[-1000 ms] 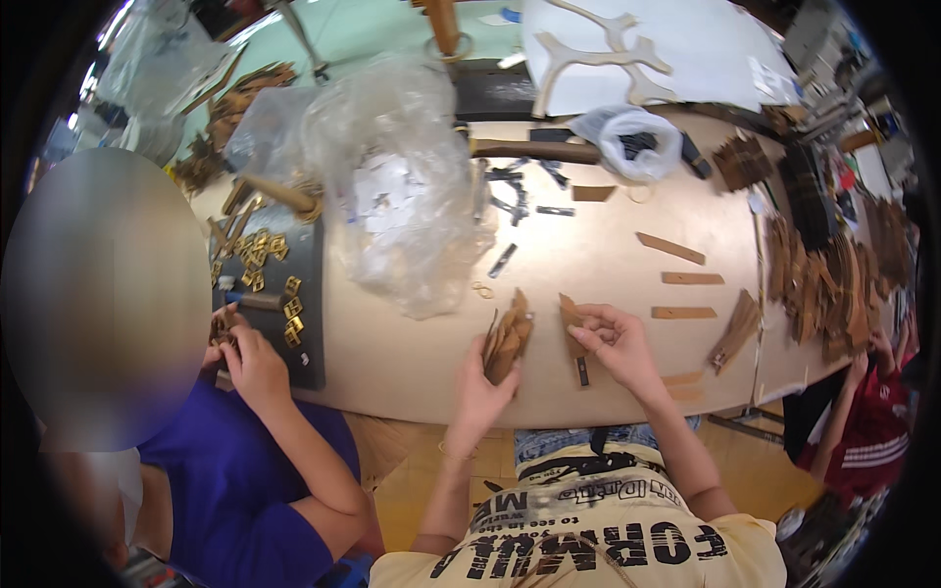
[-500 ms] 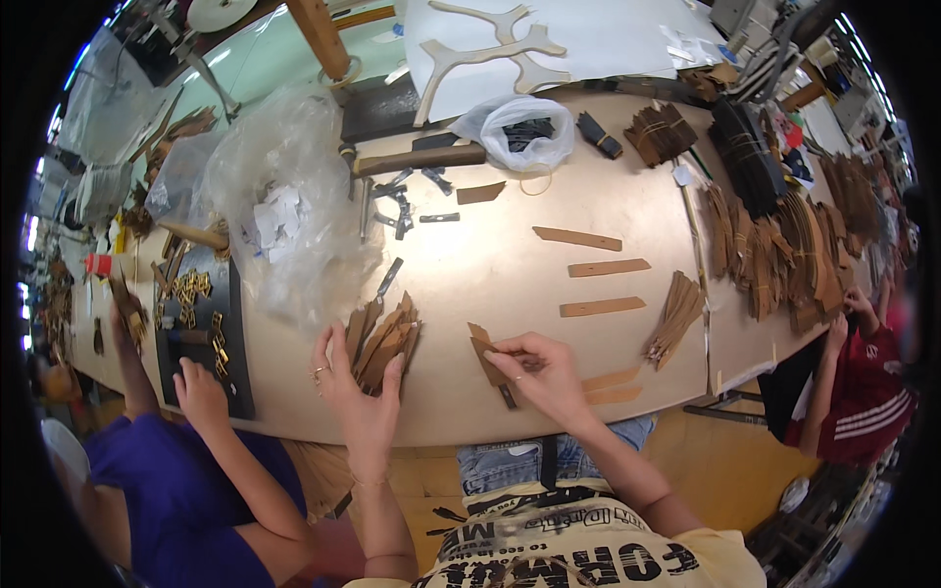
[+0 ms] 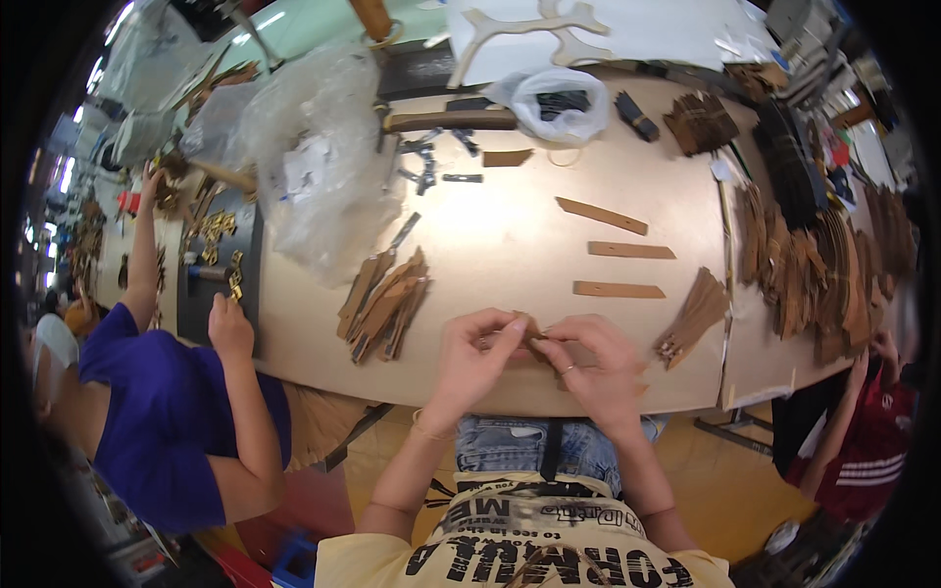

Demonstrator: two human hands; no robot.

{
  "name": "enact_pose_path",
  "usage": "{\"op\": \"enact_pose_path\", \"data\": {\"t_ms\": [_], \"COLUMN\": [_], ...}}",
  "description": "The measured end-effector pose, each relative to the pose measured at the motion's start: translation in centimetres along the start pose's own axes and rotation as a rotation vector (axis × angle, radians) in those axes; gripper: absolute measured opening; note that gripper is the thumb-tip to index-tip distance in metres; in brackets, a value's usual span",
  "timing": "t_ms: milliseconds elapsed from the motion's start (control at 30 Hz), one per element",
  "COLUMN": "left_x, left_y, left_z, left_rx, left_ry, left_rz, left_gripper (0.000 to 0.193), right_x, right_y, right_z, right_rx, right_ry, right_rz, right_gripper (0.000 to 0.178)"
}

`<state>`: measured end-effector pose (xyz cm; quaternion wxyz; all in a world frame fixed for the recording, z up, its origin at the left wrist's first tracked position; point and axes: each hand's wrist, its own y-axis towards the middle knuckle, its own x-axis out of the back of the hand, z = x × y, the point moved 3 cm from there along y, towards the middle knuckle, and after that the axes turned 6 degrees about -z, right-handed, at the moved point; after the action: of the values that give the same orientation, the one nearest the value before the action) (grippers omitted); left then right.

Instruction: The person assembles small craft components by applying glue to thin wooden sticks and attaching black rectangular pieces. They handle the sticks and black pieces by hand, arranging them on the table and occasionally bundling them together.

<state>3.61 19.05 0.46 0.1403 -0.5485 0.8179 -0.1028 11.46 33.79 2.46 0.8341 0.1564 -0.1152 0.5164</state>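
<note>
At the table's near edge my left hand (image 3: 475, 358) and my right hand (image 3: 598, 370) meet, fingertips pinched on a small brown leather strip (image 3: 530, 329). Most of that strip is hidden by my fingers. To the left of my hands lies a loose pile of brown leather strips (image 3: 397, 299). Beyond my right hand, three tan strips lie apart, one above another: a far strip (image 3: 602, 216), a middle strip (image 3: 632, 251) and a near strip (image 3: 619, 289). A fanned bundle of strips (image 3: 694, 318) rests farther right.
Dark metal-looking pieces (image 3: 423, 171), a hammer (image 3: 451, 120) and a white plastic bag (image 3: 559, 103) lie toward the back. A large clear bag (image 3: 319, 167) stands left. A co-worker in purple (image 3: 181, 421) sits at left, near gold buckles (image 3: 218, 230). Strip bundles (image 3: 809, 265) crowd the right.
My left hand has left the strip pile and come right to join my right hand at the held strip. The view has shifted. The co-worker's far arm now reaches farther out.
</note>
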Motion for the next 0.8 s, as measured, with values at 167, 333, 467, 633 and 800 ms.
{"op": "enact_pose_path", "data": {"t_ms": [167,333,467,633,800], "left_x": [2.5,5.9,4.5,0.9,-1.0], "left_y": [-0.1,2.7,4.5,2.4,0.0], "left_z": [1.0,0.8,-0.3,-2.0,-1.6], "left_rx": [0.028,-0.057,-0.341,-0.733,-0.579], "left_ry": [0.054,0.373,0.965,1.000,0.829], "left_rz": [-0.096,-0.231,-0.318,-0.293,-0.181], "left_gripper": [0.017,0.021,0.025,0.034,0.035], "right_x": [2.1,9.6,10.8,9.3,8.0], "right_y": [0.2,3.8,7.0,8.9,6.3], "right_z": [-0.5,-3.9,-6.1,-6.4,-5.8], "right_rx": [0.151,0.055,0.098,0.122,0.108], "right_ry": [-0.250,-0.623,-0.651,-0.760,-0.753], "right_rz": [-0.017,0.117,0.085,0.161,0.372], "right_gripper": [0.025,0.027,0.041,0.054,0.046]}}
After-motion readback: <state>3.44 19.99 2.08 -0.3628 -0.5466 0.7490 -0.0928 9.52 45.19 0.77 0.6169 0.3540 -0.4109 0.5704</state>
